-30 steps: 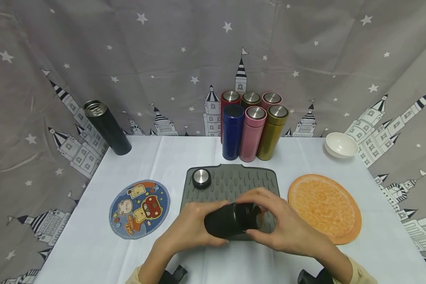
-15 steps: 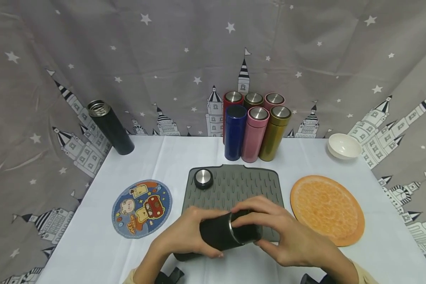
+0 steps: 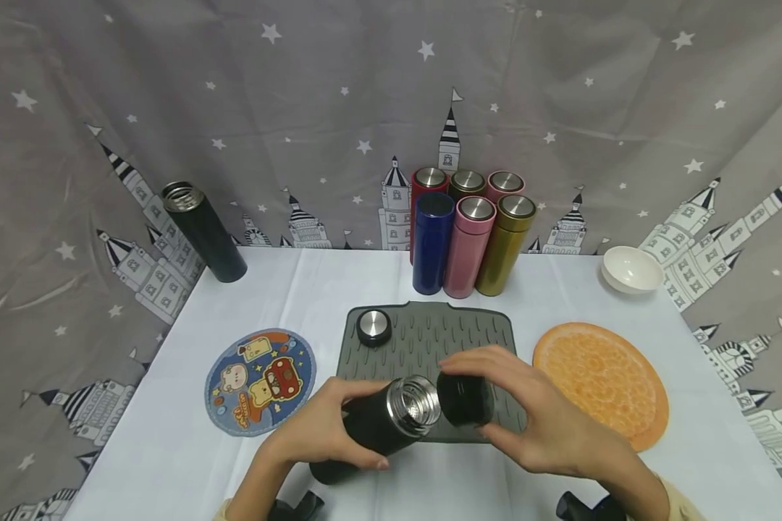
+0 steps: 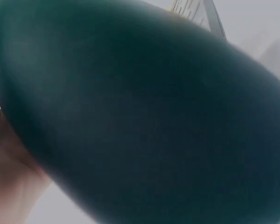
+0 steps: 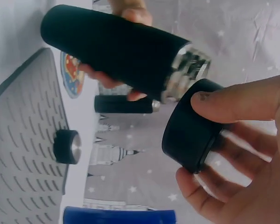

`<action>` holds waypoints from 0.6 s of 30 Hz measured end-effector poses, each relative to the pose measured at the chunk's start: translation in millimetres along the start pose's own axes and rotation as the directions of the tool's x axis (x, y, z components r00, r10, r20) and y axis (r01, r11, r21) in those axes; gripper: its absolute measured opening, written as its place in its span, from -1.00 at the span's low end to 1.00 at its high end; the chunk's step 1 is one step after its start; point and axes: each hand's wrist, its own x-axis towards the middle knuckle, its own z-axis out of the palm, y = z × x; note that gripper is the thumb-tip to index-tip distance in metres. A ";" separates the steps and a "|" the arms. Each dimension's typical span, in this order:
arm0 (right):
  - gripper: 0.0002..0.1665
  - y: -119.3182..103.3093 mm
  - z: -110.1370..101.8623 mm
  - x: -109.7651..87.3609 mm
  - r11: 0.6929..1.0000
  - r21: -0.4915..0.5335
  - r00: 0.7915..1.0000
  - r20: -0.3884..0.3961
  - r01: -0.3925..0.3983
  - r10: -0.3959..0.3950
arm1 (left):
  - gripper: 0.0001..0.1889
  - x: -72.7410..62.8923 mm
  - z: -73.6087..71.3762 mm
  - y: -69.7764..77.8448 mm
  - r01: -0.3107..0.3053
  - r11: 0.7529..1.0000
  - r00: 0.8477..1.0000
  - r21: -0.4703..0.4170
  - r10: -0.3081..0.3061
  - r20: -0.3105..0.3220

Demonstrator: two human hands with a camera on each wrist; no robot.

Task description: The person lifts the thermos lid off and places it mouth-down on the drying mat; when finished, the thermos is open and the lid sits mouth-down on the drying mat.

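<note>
Black flask (image 3: pixel 373 427) open, its black lid (image 3: pixel 464 399) off beside the mouth.
The cylindrical flask tilts in the left hand (image 3: pixel 322 427), shiny steel neck raised and bare; the short lid, pinched by the right hand (image 3: pixel 537 416), is above the grey mat's (image 3: pixel 443 329) near edge.

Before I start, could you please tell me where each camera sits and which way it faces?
Head: worn on the head, looking forward and down at the table; the left hand, right hand and sleeves show.
Left wrist: worn there, facing the held black bottle, which nearly fills the view; part of that hand shows at left.
Right wrist: worn there, facing the black cap; the right hand holding it shows, the left hand beyond.
Shared: head and right wrist both show the black cap and grey mat.
</note>
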 end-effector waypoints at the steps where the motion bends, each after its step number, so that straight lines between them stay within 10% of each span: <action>1: -0.08 2.4 1.3 -0.1 0.999 0.001 0.999 -0.001 -0.041 0.041 | -0.25 -1.9 -1.5 -0.4 -0.002 1.000 1.000 0.009 0.003 -0.028; 12: -0.19 37.9 37.9 9.7 0.987 -0.018 0.975 -0.154 -0.162 0.157 | -0.21 -19.6 -18.2 0.7 -0.038 0.997 0.949 0.073 0.059 -0.310; 18: -0.14 52.9 60.7 23.5 0.977 -0.043 0.964 -0.177 -0.210 0.200 | -0.21 -27.4 -26.2 0.4 -0.063 0.995 0.873 0.077 0.093 -0.480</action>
